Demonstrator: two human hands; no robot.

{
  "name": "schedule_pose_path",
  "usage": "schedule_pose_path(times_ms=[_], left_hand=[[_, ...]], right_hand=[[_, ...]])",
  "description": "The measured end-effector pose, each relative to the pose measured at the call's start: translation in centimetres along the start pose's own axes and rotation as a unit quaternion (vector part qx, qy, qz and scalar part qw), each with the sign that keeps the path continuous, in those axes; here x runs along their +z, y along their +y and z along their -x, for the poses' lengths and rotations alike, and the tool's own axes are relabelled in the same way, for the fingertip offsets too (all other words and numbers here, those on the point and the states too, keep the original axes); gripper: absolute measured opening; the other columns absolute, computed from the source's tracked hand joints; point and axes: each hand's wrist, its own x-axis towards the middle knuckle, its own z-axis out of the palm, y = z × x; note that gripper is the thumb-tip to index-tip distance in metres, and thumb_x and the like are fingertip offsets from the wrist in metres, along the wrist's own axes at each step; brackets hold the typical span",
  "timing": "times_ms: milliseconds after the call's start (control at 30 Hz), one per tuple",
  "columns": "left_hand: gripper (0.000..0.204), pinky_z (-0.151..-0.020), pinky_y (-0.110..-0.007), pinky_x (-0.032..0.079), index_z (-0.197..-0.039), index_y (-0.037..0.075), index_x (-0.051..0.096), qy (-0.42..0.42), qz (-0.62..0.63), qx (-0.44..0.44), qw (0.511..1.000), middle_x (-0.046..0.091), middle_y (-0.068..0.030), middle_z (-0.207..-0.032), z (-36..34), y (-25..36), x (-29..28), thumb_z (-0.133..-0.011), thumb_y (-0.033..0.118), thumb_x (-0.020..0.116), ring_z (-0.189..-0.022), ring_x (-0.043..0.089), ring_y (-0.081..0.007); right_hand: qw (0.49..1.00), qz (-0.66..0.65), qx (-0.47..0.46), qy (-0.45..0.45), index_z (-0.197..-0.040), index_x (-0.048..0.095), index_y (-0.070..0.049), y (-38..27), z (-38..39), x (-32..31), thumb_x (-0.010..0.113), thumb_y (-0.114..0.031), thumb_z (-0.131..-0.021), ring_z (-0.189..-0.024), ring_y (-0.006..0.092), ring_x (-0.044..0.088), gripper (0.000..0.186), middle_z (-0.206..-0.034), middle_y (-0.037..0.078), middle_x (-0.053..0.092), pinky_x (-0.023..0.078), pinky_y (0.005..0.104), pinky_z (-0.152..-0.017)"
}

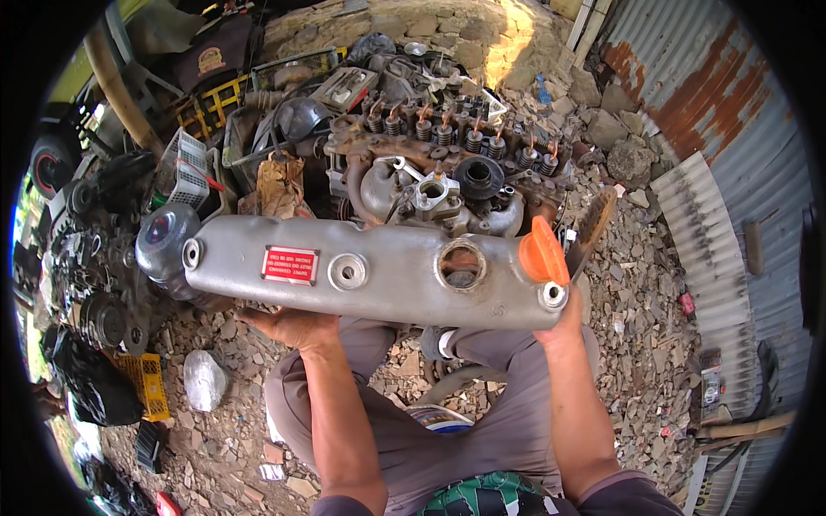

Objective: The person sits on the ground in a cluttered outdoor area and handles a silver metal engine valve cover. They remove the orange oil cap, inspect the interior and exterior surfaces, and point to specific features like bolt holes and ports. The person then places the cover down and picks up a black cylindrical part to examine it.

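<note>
A long grey engine cover (370, 271) was held crosswise above the engine (447, 172), its ends gripped underneath by the left hand (292, 327) and right hand (564, 322).

Daylight, bright and mostly even. Hard sun patch blows out the stone wall (508, 34) at top centre; soft sheen on the grey cover (370, 271). Left heap (95, 258) sits in deep shade, detail lost. Centre sharp, no motion blur. Heavy fisheye: black vignette all round, corrugated sheet (731, 172) bends at right rim (edges slightly soft there).
</note>
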Motion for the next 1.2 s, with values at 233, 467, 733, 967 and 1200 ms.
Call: schedule_pose_path(times_ms=[233,467,733,967,1200], left_hand=[[0.086,-0.114,-0.05,0.034,-0.147,0.017,0.041,0.078,-0.086,0.038,0.992,0.046,-0.0069,-0.145,-0.9,1.1,0.2,-0.085,0.075,0.05,-0.135,0.043,-0.0275],[0.085,-0.095,-0.044,0.051,-0.141,0.018,0.048,0.085,-0.145,-0.097,0.981,0.057,-0.0029,-0.135,-1.0,0.4,-0.7,-0.084,0.08,0.047,-0.123,0.056,-0.0218],[0.084,-0.089,-0.052,0.051,-0.14,0.02,0.048,0.145,-0.179,-0.115,0.966,0.059,-0.004,-0.131,0.4,1.3,2.3,-0.082,0.08,0.05,-0.116,0.058,-0.0281],[0.079,-0.091,-0.054,0.049,-0.138,0.019,0.049,0.159,-0.275,-0.117,0.941,0.053,-0.0068,-0.138,-0.1,2.1,1.3,-0.082,0.075,0.056,-0.122,0.054,-0.0293],[0.071,-0.074,-0.036,0.055,-0.138,0.017,0.047,0.125,-0.459,-0.07,0.877,0.055,-0.0072,-0.13,-0.4,3.2,1.1,-0.086,0.063,0.062,-0.107,0.062,-0.0211]], right_hand=[[0.998,0.057,-0.023,0.027,-0.106,0.063,0.007,-3.9,-3.3,0.2,0.048,-0.013,-0.096,-0.083,0.0199,0.068,0.027,-0.096,0.013,0.067,0.058,0.0359,-0.073],[0.995,0.065,-0.033,0.071,-0.098,0.065,0.003,-6.4,-7.3,-3.5,0.057,-0.011,-0.091,-0.072,0.0196,0.068,0.017,-0.088,0.011,0.068,0.057,0.0378,-0.062],[0.995,0.077,0.0,0.065,-0.1,0.065,0.0,-6.8,-10.4,-4.8,0.06,-0.016,-0.091,-0.075,0.0233,0.069,0.019,-0.088,0.012,0.068,0.058,0.04,-0.067],[0.989,0.11,0.015,0.095,-0.105,0.061,0.003,-7.4,-12.5,-5.0,0.055,-0.013,-0.094,-0.079,0.024,0.069,0.021,-0.092,0.014,0.068,0.058,0.0403,-0.071],[0.988,0.106,-0.014,0.112,-0.108,0.06,0.008,-7.3,-13.5,-6.7,0.056,-0.008,-0.093,-0.08,0.0246,0.069,0.022,-0.093,0.015,0.068,0.059,0.0403,-0.073]])
